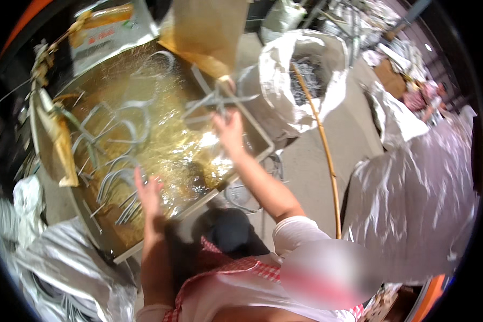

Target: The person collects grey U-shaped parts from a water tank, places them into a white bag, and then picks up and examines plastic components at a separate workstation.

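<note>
A wide rectangular basin of yellowish, rippling water stands before me, with several curved grey strips lying in it. At the basin's right side my right hand is closed on a small bunch of grey strips, which cross one another and stick out past the fingers, slightly blurred. My left hand is over the near left part of the basin, fingers apart. Beside it lie more grey strips, some bent into arcs; I see none clearly inside its fingers.
Beyond the basin's right edge stands a white woven sack of grey scraps, a long bamboo stick leaning out of it. Silvery sheeting covers a pile at right; another wrapped bundle lies at lower left. A cardboard sheet rises behind the basin.
</note>
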`<state>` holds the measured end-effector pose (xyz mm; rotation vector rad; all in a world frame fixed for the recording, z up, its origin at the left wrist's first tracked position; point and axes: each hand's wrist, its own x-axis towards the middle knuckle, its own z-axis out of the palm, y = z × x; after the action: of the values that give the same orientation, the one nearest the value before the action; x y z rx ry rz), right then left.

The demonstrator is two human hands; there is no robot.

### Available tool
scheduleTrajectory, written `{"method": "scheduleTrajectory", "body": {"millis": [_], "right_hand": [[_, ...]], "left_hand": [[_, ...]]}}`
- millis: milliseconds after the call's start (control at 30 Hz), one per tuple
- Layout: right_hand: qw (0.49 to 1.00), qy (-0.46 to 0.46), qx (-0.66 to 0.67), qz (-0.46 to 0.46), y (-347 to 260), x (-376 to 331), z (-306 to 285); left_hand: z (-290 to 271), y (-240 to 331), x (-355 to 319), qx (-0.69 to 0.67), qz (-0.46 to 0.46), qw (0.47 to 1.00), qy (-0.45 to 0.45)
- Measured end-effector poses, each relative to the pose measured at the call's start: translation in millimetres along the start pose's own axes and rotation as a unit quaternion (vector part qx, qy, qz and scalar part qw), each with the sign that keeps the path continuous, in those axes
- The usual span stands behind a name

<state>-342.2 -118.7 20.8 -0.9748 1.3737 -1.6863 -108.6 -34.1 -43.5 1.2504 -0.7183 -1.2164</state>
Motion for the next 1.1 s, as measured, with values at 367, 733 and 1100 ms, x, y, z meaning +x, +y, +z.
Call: {"method": "scheduleTrajectory", "body": {"millis": [367, 733, 1100], "right_hand": [[0.730, 0.210, -0.642, -0.107, -167.7, 205.9, -128.9], [0.916, -0.282, -0.267, 0.102, 125.7, 114.2, 34.1], [0.918, -0.241, -0.301, 0.088, 272.0, 140.8, 195.5]], "left_hand": [[-65.9, -28.7, 16.8, 0.027, -0.175, 0.984, -0.018], [-44.2, -12.7, -5.6, 0.172, -0.062, 0.977, -0.111], [-66.2, 45.7, -31.6, 0.420, 0.016, 0.896, -0.144]]}}
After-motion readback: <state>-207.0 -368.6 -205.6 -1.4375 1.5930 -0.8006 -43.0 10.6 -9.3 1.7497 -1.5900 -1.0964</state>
